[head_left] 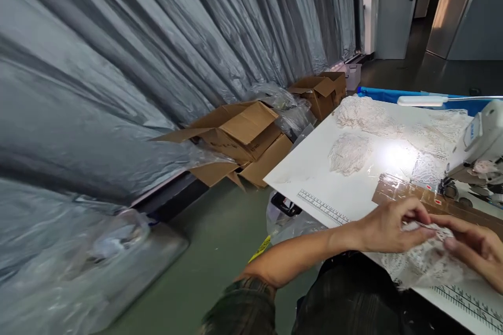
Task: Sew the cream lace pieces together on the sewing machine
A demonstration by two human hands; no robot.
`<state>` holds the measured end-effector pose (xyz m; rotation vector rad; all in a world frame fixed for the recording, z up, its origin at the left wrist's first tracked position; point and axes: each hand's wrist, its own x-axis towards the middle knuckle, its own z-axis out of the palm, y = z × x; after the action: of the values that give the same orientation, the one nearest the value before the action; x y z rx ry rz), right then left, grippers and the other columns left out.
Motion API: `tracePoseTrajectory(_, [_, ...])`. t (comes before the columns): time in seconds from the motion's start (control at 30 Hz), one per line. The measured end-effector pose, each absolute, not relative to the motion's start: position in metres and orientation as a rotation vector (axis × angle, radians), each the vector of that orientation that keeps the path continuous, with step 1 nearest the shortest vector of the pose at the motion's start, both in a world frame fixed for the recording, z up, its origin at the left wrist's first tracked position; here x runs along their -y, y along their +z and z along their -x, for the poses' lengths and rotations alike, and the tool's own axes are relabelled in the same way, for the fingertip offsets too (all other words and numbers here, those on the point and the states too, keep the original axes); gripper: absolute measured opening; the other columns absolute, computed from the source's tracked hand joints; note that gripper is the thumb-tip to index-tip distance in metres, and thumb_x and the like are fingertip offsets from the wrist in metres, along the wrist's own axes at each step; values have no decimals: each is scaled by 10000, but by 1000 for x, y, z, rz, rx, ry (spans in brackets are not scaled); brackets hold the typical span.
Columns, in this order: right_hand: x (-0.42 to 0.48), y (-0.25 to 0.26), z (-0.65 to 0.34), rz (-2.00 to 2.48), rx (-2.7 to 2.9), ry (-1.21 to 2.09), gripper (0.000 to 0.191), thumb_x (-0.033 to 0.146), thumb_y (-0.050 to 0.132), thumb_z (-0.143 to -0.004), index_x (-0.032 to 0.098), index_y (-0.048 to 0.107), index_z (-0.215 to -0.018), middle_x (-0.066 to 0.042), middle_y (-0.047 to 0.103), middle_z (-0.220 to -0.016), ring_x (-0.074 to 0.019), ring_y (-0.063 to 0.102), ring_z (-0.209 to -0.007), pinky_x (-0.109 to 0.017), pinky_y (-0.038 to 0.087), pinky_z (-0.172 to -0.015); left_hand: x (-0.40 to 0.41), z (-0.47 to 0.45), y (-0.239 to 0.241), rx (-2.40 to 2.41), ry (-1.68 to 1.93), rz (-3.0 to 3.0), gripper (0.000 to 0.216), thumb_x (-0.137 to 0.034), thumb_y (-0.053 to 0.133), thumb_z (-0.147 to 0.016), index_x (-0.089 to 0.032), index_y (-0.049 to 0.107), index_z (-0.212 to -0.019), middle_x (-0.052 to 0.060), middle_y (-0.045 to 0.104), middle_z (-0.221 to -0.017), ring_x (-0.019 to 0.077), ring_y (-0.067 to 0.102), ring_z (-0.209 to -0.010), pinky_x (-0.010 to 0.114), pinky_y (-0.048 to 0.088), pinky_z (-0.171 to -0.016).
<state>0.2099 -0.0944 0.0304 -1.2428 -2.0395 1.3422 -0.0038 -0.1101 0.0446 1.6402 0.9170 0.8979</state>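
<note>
My left hand point(389, 225) and my right hand point(475, 248) meet over the near edge of a white table point(310, 167). Both pinch a piece of white lace point(426, 264) that drapes down over the table edge toward my lap. The left fingers are curled on the lace's top edge. Fingers of the right hand press on the lace from the right side. A printed ruler point(322, 208) runs along the table edge just left of my left hand.
Piles of white lace point(349, 153) lie further back on the table. A white sewing machine point(481, 152) stands at the right, with a brown taped strip point(396, 191) before it. Open cardboard boxes point(239, 131) and plastic bags line the foil-covered wall. Green floor lies below.
</note>
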Motion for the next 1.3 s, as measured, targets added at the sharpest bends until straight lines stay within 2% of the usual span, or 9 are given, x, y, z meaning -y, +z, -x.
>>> tracePoseTrajectory(0.1, [97, 43, -200, 1079, 1980, 1703, 511, 611, 649, -790, 205, 715, -1092, -80, 716, -882, -238, 660, -824, -354, 571, -775, 102, 16, 38, -952, 883, -1555, 179, -226, 681, -829, -154, 548, -924, -2, 600, -840, 84, 583, -746, 219, 500, -694])
tracePoseTrajectory(0.2, [92, 39, -200, 1157, 1950, 1684, 477, 602, 645, -800, 196, 720, -1038, -50, 684, -791, -198, 626, -711, -298, 544, -623, 90, 26, 32, -976, 858, -1533, 249, -236, 678, -822, -152, 551, -1020, 33, 613, -936, 107, 607, -827, 243, 517, -731])
tracePoseTrajectory(0.3, [82, 30, -206, 1316, 1959, 1487, 506, 612, 603, -814, 196, 699, -1087, -25, 646, -698, -166, 577, -600, -268, 464, -500, 74, 33, 29, -1008, 825, -1581, 288, -270, 647, -847, -150, 540, -1086, 53, 620, -978, 125, 617, -869, 254, 525, -736])
tracePoseTrajectory(0.5, [63, 29, -214, 1793, 1952, 757, 483, 596, 539, -806, 210, 717, -1036, -26, 621, -597, -204, 573, -551, -303, 381, -485, 32, 44, 32, -1334, 521, -2311, 295, -299, 572, -900, -153, 542, -1156, 75, 611, -1011, 174, 583, -848, 288, 479, -678])
tracePoseTrajectory(0.67, [63, 25, -221, 1896, 1894, 671, 464, 566, 440, -830, 200, 716, -905, -17, 553, -502, -211, 529, -487, -313, 359, -483, -18, 15, 28, -1295, 365, -2707, 280, -275, 367, -999, -121, 585, -1083, 108, 614, -1082, 195, 573, -892, 325, 466, -745])
tracePoseTrajectory(0.8, [62, 20, -226, 1851, 1855, 663, 419, 535, 428, -842, 207, 688, -824, -17, 560, -507, -207, 522, -479, -313, 372, -490, -64, -18, 20, -1073, 323, -2819, 290, -254, 412, -977, -108, 625, -1109, 163, 623, -1139, 256, 596, -978, 386, 482, -831])
tracePoseTrajectory(0.97, [60, 17, -228, 1814, 1830, 731, 321, 453, 462, -850, 220, 682, -846, -23, 596, -538, -222, 585, -534, -313, 398, -514, -83, -24, 16, -855, 510, -2757, 268, -230, 472, -960, -163, 666, -1132, 132, 615, -1210, 247, 571, -1123, 393, 487, -941])
tracePoseTrajectory(1.13, [61, 16, -227, 1835, 1827, 712, 330, 459, 462, -846, 221, 690, -835, -30, 612, -562, -222, 577, -537, -319, 397, -522, -45, -3, 20, -576, 513, -2536, 170, -265, 572, -941, -187, 721, -970, 56, 685, -1005, 129, 633, -887, 298, 554, -770])
tracePoseTrajectory(1.3, [61, 16, -224, 1839, 1830, 700, 309, 426, 451, -844, 244, 701, -851, -22, 644, -623, -202, 558, -546, -304, 369, -518, -20, -1, 19, -411, 328, -2445, 129, -228, 746, -821, -251, 748, -948, 32, 665, -1002, 121, 616, -928, 267, 536, -813])
